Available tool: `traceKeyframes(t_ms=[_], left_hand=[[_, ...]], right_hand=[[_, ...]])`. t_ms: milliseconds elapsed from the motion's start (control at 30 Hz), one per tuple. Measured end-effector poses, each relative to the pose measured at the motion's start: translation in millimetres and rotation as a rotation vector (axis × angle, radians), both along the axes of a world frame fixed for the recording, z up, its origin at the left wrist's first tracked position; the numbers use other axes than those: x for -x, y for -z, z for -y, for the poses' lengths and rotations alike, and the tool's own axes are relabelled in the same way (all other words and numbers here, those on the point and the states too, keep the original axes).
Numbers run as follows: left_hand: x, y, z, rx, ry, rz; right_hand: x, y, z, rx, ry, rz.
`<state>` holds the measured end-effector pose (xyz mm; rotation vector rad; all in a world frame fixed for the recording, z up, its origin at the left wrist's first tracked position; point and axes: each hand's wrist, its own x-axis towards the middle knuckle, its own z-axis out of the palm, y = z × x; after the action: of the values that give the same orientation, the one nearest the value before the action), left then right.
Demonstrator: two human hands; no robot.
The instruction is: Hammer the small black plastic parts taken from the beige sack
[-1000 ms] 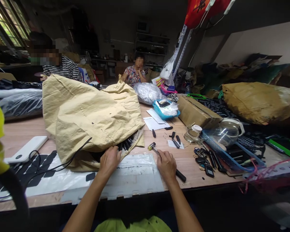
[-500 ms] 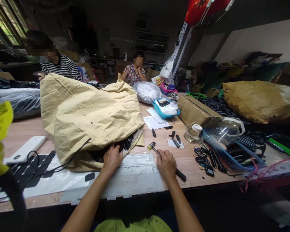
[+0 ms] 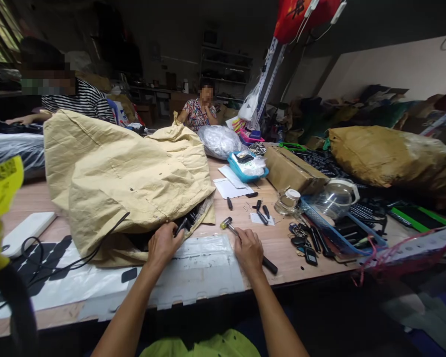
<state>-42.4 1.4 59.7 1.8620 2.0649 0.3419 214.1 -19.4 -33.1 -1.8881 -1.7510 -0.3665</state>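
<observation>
My right hand point(image 3: 248, 249) is closed round the shaft of a small hammer point(image 3: 270, 265). Its metal head with a yellowish face points away to the left, and the black grip sticks out past my palm. At the mouth of a large beige sack point(image 3: 134, 173), my left hand point(image 3: 165, 243) is closed on a slim black piece point(image 3: 180, 227); its full shape is hidden. More black pieces point(image 3: 194, 215) show inside the sack's opening. Beneath both hands lies a cloudy plastic sheet point(image 3: 200, 270) along the table's front edge.
Right of the hammer lie several black handles point(image 3: 262, 217), keys point(image 3: 299, 241), a glass jar point(image 3: 288, 202) and a blue tray point(image 3: 342, 248). Behind are a blue basket point(image 3: 247, 171) and a cardboard box point(image 3: 293, 168). Two people sit across the table. A black cable point(image 3: 96, 250) lies left.
My left hand has drawn back slightly from the sack's opening, and a black piece now shows in its fingers. The right hand still holds the hammer. The view has turned slightly right.
</observation>
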Motion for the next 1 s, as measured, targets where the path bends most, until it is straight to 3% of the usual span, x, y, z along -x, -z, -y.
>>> traceKeyframes(t_ms=[133,233,367,500,1000], left_hand=[[-1,14.0,23,-0.077,0.281,0.144],[-8,31.5,33,-0.053,0.396,0.177],[-13,51.3,35,-0.106,0.413,0.204],[-10,61.2,35,-0.161,0.422,0.271],[-10,63.3,33,-0.111,0.403,0.363]], right_hand=[[0,-0.6,1,0.004,0.01,-0.009],[0,-0.2,1,0.006,0.014,-0.022],[-1,0.5,2,0.006,-0.007,-0.018],[-2,0.5,2,0.001,-0.011,-0.01],[-3,-2.8,2,0.022,-0.016,-0.024]])
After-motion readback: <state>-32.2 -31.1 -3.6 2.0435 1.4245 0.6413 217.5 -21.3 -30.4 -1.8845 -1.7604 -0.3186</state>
